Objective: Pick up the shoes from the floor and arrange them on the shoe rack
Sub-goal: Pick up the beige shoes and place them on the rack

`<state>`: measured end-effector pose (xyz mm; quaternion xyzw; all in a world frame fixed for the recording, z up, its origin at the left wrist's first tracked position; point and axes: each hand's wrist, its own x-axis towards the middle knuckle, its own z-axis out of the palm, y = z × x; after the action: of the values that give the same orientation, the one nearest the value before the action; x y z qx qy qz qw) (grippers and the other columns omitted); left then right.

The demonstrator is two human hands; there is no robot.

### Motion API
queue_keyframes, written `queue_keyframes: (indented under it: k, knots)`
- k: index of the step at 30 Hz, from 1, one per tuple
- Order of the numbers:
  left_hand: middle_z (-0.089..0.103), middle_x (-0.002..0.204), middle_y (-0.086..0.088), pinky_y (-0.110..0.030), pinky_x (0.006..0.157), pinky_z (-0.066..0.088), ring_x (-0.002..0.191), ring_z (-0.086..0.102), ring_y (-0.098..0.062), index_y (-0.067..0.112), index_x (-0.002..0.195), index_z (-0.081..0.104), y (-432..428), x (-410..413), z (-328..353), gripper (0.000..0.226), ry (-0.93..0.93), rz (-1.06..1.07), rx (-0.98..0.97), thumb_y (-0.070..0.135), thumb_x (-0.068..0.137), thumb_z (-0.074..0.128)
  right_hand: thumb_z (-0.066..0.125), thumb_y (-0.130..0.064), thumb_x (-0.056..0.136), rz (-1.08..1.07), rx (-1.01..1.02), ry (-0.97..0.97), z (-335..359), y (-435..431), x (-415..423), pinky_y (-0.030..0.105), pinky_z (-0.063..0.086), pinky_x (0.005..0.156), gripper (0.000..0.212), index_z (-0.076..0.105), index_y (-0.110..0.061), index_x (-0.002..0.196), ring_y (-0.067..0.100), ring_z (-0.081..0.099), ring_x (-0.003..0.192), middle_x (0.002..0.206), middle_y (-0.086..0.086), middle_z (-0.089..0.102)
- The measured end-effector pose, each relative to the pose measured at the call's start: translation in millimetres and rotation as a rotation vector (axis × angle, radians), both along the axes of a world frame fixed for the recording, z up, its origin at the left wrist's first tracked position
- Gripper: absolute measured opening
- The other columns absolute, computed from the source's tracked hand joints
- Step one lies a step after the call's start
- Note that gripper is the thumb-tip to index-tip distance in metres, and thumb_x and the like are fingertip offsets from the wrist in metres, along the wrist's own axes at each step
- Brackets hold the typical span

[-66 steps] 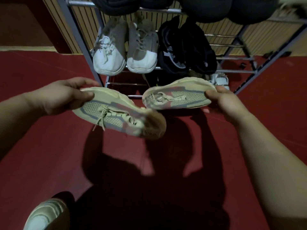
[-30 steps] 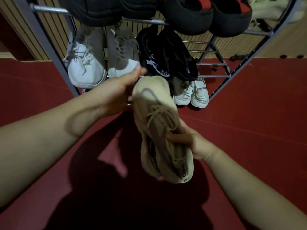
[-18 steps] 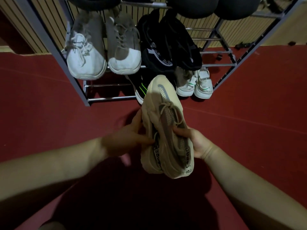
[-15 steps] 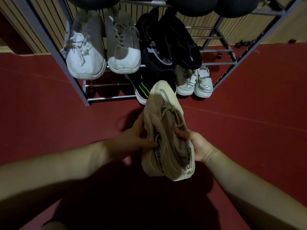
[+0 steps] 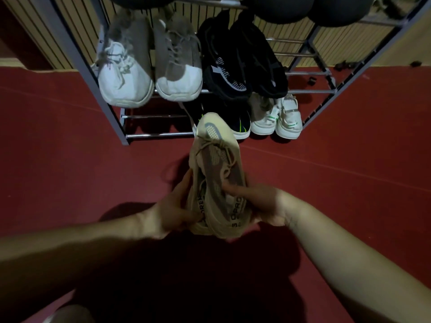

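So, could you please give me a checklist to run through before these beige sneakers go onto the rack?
1. Beige knit sneakers pressed together side by side, toes toward the grey metal shoe rack: ok.
2. Left hand grips the pair near the heels: ok.
3. Right hand grips the other side, thumb over the top: ok.
4. Free space on the rack's bottom tier, left of the black sneakers with green stripes: ok, bare bars show.
5. That space wide enough for both shoes: cannot tell.
6. Laces clear of the bars: cannot tell.
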<state>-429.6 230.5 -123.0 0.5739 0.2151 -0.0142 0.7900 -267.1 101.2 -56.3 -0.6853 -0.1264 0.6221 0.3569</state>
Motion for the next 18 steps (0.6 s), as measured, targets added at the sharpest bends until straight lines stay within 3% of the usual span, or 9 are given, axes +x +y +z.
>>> queue_keyframes:
  k: [2, 5, 6, 8, 10, 12, 14, 16, 18]
  knots:
    - [0.042, 0.147, 0.001, -0.048, 0.100, 0.045, 0.131, 0.046, -0.022, 0.041, 0.149, 0.004, 9, -8, 6, 0.116, 0.012, -0.022, 0.095, 0.021, 0.064, 0.079, 0.079, -0.048, 0.063, 0.054, 0.055, 0.084, 4, -4, -4, 0.063, 0.048, 0.089, 0.069, 0.053, -0.031, 0.124, 0.035, 0.065, 0.104, 0.109, 0.006, 0.071]
    - [0.057, 0.130, -0.005, -0.042, 0.069, 0.056, 0.103, 0.066, -0.028, 0.053, 0.144, 0.009, 20, -17, 10, 0.106, 0.077, -0.024, 0.154, 0.011, 0.072, 0.073, 0.092, -0.047, 0.040, 0.007, 0.271, 0.302, 4, -2, -8, 0.044, 0.059, 0.066, 0.101, 0.044, -0.037, 0.128, 0.021, 0.070, 0.093, 0.108, -0.001, 0.071]
    - [0.061, 0.123, -0.008, -0.041, 0.063, 0.055, 0.092, 0.068, -0.030, 0.054, 0.143, 0.010, 22, -18, 9, 0.105, 0.095, 0.004, 0.136, 0.004, 0.074, 0.070, 0.093, -0.046, 0.037, -0.013, 0.322, 0.329, 0, 2, -9, 0.039, 0.059, 0.068, 0.107, 0.041, -0.038, 0.131, 0.019, 0.068, 0.099, 0.116, -0.002, 0.068]
    - [0.058, 0.127, -0.010, -0.048, 0.068, 0.058, 0.092, 0.068, -0.031, 0.052, 0.142, 0.011, 27, -17, 11, 0.103, 0.154, 0.111, 0.068, -0.011, 0.079, 0.062, 0.093, -0.038, 0.045, 0.004, 0.394, 0.223, -12, 13, -12, 0.039, 0.055, 0.087, 0.115, 0.030, -0.038, 0.140, 0.018, 0.058, 0.119, 0.134, -0.001, 0.056]
    - [0.052, 0.134, -0.005, -0.047, 0.072, 0.057, 0.095, 0.068, -0.025, 0.051, 0.143, 0.011, 34, -14, 10, 0.099, 0.201, 0.216, -0.029, -0.015, 0.084, 0.054, 0.088, -0.015, 0.060, 0.035, 0.450, -0.049, -20, 28, -20, 0.031, 0.049, 0.098, 0.103, 0.026, -0.031, 0.142, 0.005, 0.056, 0.119, 0.132, -0.006, 0.055]
    - [0.057, 0.127, 0.001, -0.043, 0.065, 0.059, 0.092, 0.070, -0.022, 0.054, 0.138, 0.016, 50, -13, 8, 0.093, 0.188, 0.249, -0.072, -0.013, 0.085, 0.053, 0.077, 0.004, 0.071, -0.009, 0.480, -0.239, -23, 46, -26, 0.011, 0.049, 0.082, 0.082, 0.033, -0.030, 0.132, -0.015, 0.059, 0.097, 0.115, -0.019, 0.058]
    - [0.063, 0.122, 0.000, -0.035, 0.062, 0.057, 0.096, 0.068, -0.022, 0.049, 0.142, 0.022, 66, -10, 10, 0.094, 0.139, 0.263, -0.056, -0.012, 0.080, 0.059, 0.078, 0.001, 0.071, -0.048, 0.514, -0.314, -33, 63, -26, 0.005, 0.046, 0.073, 0.077, 0.038, -0.026, 0.131, -0.018, 0.060, 0.088, 0.109, -0.021, 0.058]
    - [0.062, 0.124, -0.007, -0.031, 0.060, 0.056, 0.097, 0.064, -0.026, 0.039, 0.147, 0.021, 86, -2, 9, 0.095, 0.119, 0.307, -0.023, -0.012, 0.076, 0.059, 0.075, -0.011, 0.068, -0.129, 0.546, -0.344, -43, 77, -23, 0.007, 0.047, 0.075, 0.078, 0.038, -0.015, 0.137, -0.013, 0.061, 0.091, 0.114, -0.011, 0.061]
    - [0.060, 0.125, -0.011, -0.032, 0.061, 0.057, 0.096, 0.062, -0.027, 0.030, 0.146, 0.027, 108, 9, 7, 0.085, 0.156, 0.429, 0.021, -0.015, 0.080, 0.057, 0.070, -0.010, 0.068, -0.169, 0.583, -0.385, -46, 91, -19, 0.008, 0.047, 0.073, 0.067, 0.040, -0.007, 0.128, -0.011, 0.062, 0.086, 0.108, -0.005, 0.062]
